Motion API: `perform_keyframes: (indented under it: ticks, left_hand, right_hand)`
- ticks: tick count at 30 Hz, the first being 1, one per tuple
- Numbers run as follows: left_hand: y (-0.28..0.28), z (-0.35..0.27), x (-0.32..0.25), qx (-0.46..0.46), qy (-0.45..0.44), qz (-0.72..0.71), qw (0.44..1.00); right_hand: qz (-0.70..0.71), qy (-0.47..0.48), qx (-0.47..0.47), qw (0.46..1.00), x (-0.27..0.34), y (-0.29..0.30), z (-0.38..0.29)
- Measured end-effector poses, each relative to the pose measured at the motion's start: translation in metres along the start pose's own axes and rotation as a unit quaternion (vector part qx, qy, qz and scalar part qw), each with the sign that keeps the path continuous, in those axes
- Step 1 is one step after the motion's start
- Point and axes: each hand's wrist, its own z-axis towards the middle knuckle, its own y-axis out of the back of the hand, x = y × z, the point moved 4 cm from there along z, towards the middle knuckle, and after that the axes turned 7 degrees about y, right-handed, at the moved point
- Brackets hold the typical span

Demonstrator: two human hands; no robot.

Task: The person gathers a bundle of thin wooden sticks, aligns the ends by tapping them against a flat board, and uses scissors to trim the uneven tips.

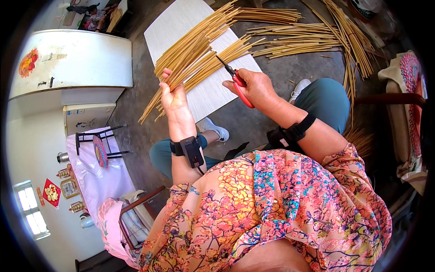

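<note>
My left hand (174, 93) lies palm up at the near left edge of a pale board (210, 98), its fingers curled around several dry straw-coloured stalks (193, 51). In my right hand (255, 87) are small pointed snips with red handles (240, 86). The blades point up and left, their tips near the held stalks; whether they touch one cannot be told. Beside the held stalks, more stalks (221, 63) lie across the board, partly in front of and partly behind my left hand.
More stalk bundles (299, 40) lie on the grey floor beyond the board, and others (357, 44) stand at the right. A chair with a wooden armrest (390, 99) is at the right. A black-framed stool (102, 142) rests on a pink-covered surface at left. A person (97, 18) is far off, upper left.
</note>
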Motion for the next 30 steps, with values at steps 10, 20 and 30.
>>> perform_keyframes:
  ticks: [10,20,30]
  left_hand:
    - [0.002,0.002,-0.008,-0.01,0.013,-0.026,1.0]
    - [-0.012,-0.008,-0.013,0.041,-0.047,0.019,0.998]
    - [-0.028,-0.019,-0.003,0.107,-0.184,0.193,0.958]
  right_hand:
    - [-0.005,0.006,-0.015,1.0,-0.001,0.002,0.001]
    - [0.06,-0.004,0.068,0.996,0.005,-0.001,-0.006]
    - [0.099,-0.087,0.101,0.986,-0.002,-0.004,-0.005]
